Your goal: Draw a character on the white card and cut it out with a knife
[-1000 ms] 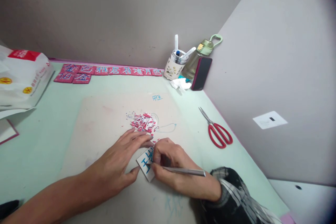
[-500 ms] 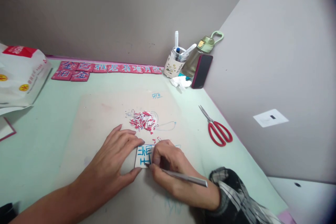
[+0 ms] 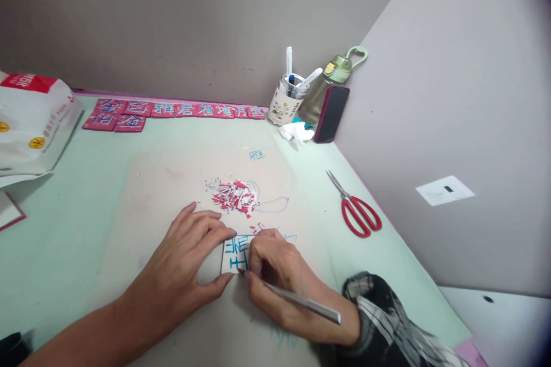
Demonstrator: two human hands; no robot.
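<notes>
A small white square block [image 3: 228, 265] with blue hand-drawn character strokes lies flat on the beige board. My left hand [image 3: 189, 258] steadies it, the index finger at its upper left corner and the thumb at its lower left one. In my right hand [image 3: 284, 281] is a slim silver craft knife [image 3: 307, 304], held like a pen with its handle slanting down to the right. Its dark tip meets the block's lower part, near the blue strokes. My right fingers cover the block's right side. Red and white shavings [image 3: 236, 197] are heaped just beyond it.
Red-handled scissors [image 3: 358, 209] lie at the right. Along the back stand red tiles with characters [image 3: 185, 110], a jar of pens [image 3: 284, 106], a green bottle [image 3: 316, 94] and a phone [image 3: 332, 114]. Crumpled tissue [image 3: 297, 132] lies by the jar; a white bag [image 3: 38, 126] is at left.
The knife's handle end has dipped slightly, while its tip stays at the block's lower part. My left hand keeps its hold. The whole view has shifted very slightly.
</notes>
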